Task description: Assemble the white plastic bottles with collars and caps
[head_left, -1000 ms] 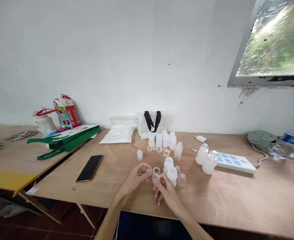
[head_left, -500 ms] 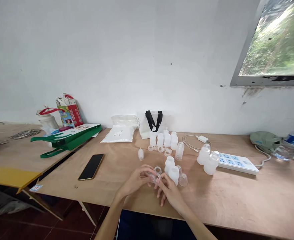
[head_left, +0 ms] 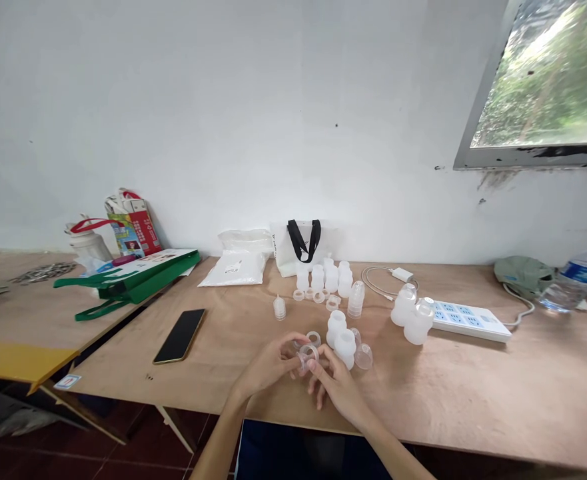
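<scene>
My left hand (head_left: 268,366) and my right hand (head_left: 336,385) meet above the near edge of the wooden table (head_left: 473,393). Together their fingertips pinch a small clear plastic ring piece (head_left: 306,355). A loose white ring (head_left: 314,338) lies just beyond them. Two small white bottles (head_left: 340,335) stand to the right of my hands, with a clear dome cap (head_left: 364,358) lying beside them. Farther back stands a cluster of several white bottles and rings (head_left: 323,281), next to a stack of clear caps (head_left: 356,299) and a single small nozzle cap (head_left: 279,308).
A black phone (head_left: 179,335) lies at the left. A white power strip (head_left: 468,320), two bottles (head_left: 412,313), a charger cable (head_left: 386,275), a green cap (head_left: 523,275) and a water bottle (head_left: 573,278) sit right. White bags (head_left: 240,261) lean at the wall; a green bag (head_left: 133,279) lies on the neighbouring table.
My hands have drawn together: the piece in the left fingers and the one in the right now meet as one between both hands. The view shifted slightly.
</scene>
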Demonstrator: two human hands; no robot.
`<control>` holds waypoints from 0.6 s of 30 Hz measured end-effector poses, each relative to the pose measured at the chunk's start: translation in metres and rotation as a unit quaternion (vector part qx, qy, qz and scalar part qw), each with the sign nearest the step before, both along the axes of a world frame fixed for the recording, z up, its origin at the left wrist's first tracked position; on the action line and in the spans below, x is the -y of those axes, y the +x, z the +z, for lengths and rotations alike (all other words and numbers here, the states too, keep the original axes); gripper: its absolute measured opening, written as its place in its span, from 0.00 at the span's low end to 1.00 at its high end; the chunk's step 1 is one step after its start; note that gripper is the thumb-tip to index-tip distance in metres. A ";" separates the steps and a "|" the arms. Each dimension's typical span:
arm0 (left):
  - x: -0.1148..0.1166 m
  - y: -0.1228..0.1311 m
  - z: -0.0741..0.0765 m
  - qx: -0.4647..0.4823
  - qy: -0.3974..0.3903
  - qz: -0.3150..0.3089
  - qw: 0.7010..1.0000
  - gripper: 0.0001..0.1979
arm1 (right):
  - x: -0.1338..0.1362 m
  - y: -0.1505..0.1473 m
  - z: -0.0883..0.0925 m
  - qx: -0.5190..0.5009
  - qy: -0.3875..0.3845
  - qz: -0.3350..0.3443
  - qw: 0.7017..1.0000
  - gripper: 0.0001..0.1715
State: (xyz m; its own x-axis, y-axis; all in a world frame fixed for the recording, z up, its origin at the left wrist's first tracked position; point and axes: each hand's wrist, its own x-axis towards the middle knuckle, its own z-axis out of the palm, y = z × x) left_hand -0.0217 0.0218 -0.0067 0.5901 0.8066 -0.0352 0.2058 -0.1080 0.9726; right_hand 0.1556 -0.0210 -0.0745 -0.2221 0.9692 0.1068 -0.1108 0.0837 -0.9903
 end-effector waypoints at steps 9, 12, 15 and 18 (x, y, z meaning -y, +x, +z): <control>-0.002 0.005 -0.008 -0.041 0.076 0.030 0.996 0.07 | 0.012 0.002 0.009 0.122 0.040 -0.030 0.991 0.22; 0.001 0.003 -0.002 -0.024 0.067 0.049 0.996 0.06 | 0.023 0.008 0.027 0.194 0.078 -0.004 0.978 0.23; 0.002 -0.001 0.004 -0.009 0.048 0.048 0.998 0.08 | 0.029 0.024 0.049 0.298 0.121 -0.057 0.945 0.20; 0.001 -0.005 0.003 -0.045 0.058 0.018 0.997 0.07 | 0.025 0.052 0.065 0.337 0.173 -0.152 0.913 0.20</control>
